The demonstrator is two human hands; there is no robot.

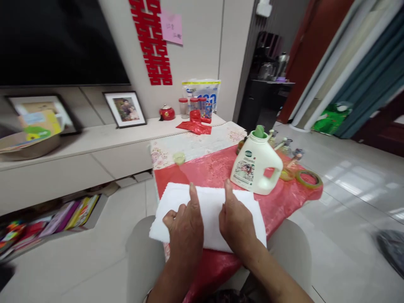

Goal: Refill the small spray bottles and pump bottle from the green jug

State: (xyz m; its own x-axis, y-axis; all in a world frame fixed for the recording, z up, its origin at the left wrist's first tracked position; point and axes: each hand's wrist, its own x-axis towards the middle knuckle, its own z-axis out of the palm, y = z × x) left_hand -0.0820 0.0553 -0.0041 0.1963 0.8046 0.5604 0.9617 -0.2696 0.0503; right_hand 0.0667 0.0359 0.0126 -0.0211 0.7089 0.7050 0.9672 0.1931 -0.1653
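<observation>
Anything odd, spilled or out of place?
Mildly: the white bottle stands uncapped, its green spout exposed. A pale green cup, possibly its cap, sits apart near the far-left edge of the red cover. No spill shows on the white cloth.

The person's bare left forearm [172, 277] rose from the bottom edge, leaning slightly right, while the bare right forearm [274, 271] slanted in from the lower right. The bare left hand [187, 229] and bare right hand [238, 221] stood side by side, apart, their backs largely toward the camera. On each, one digit pointed straight forward, near the inner side; the left hand's other visible fingers [171, 218] were bent, the right's mostly hidden.
</observation>
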